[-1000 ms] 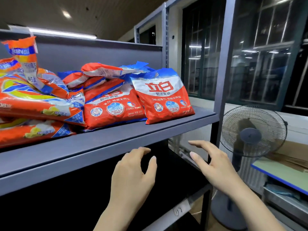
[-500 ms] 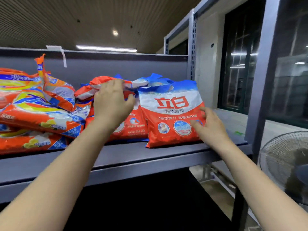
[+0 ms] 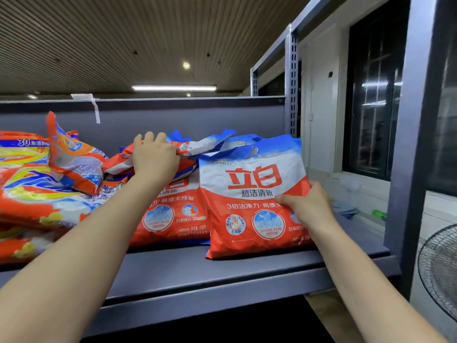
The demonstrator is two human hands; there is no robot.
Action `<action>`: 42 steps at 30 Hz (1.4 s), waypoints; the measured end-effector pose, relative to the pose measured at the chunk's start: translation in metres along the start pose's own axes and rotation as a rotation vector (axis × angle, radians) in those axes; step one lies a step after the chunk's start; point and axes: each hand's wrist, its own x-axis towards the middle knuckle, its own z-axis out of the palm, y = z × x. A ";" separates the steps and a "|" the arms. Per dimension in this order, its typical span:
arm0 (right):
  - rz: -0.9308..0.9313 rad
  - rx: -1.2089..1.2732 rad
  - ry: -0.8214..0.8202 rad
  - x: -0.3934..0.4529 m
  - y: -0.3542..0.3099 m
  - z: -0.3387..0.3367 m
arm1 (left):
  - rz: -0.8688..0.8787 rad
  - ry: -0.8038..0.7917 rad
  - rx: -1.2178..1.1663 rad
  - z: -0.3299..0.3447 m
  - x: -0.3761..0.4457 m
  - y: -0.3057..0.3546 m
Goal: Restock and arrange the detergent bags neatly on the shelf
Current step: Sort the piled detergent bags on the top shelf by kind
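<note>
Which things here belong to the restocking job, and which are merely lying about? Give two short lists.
Belonging to the job:
upright red-and-white bag, held by the right hand
crumpled bag, gripped by the left hand
leaning bag
orange-and-yellow bags
shelf

Lying about:
fan
blue cloth
green item

two bare forearms reach in from the bottom edge, with no sleeve, watch, band or glove on either as far as they show. the left hand [image 3: 155, 158] wears no ring on the fingers in view, and its nails are hidden from this side. the right hand [image 3: 309, 206] is just as plain, without ring or bracelet at the wrist, and its thumb nail looks short and unpainted.
</note>
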 end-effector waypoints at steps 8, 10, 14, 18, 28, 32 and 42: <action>-0.037 -0.005 0.061 -0.008 -0.001 0.006 | 0.043 0.209 -0.062 -0.019 -0.009 -0.003; -0.058 -0.024 0.066 -0.010 -0.001 0.008 | 0.153 0.278 -0.064 -0.036 -0.019 0.008; -0.086 -0.079 0.072 -0.016 -0.001 0.010 | 0.444 0.131 -0.162 -0.051 -0.039 0.031; -0.125 -0.116 0.144 -0.025 -0.006 0.006 | 0.412 -0.176 -0.676 -0.037 -0.039 0.014; -0.176 -0.002 0.178 -0.034 -0.005 -0.001 | 0.085 -0.325 -0.606 -0.001 0.006 -0.012; -0.180 -0.001 0.155 -0.034 -0.004 -0.002 | 0.175 -0.301 -0.237 -0.013 0.008 -0.008; -0.084 0.135 0.025 -0.035 -0.008 -0.006 | 0.000 -0.725 -0.978 -0.030 -0.032 -0.031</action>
